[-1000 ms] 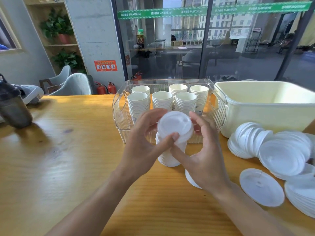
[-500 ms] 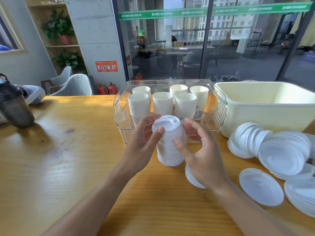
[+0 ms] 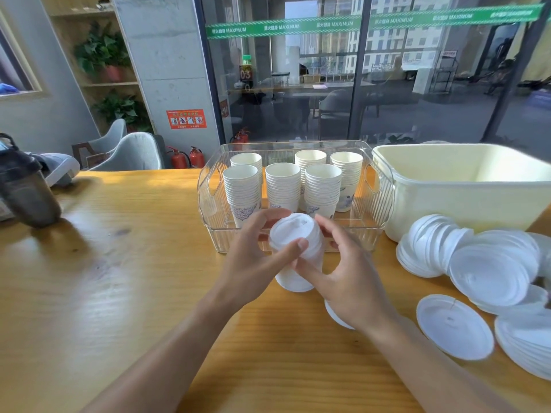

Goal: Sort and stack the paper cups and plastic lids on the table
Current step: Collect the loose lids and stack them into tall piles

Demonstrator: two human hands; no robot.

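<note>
Now both hands, left hand (image 3: 253, 269) and right hand (image 3: 348, 275), grip 1 lid stack (image 3: 296, 251) near the clear bin (image 3: 384, 201).

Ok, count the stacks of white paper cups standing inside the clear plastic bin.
6. Front row: left stack, middle stack, right stack. Back row: left stack, middle stack, right stack. Front stacks could hide more. All stand in the clear plastic bin.

Cups in the bin, lids to the right

On the table (image 3: 119, 293), the stack of lids (image 3: 298, 251) stands before the bin (image 3: 384, 201) holding cup stacks (image 3: 283, 186); the tub (image 3: 465, 192) sits right of it, loose lids (image 3: 489, 272) along the right edge.
</note>
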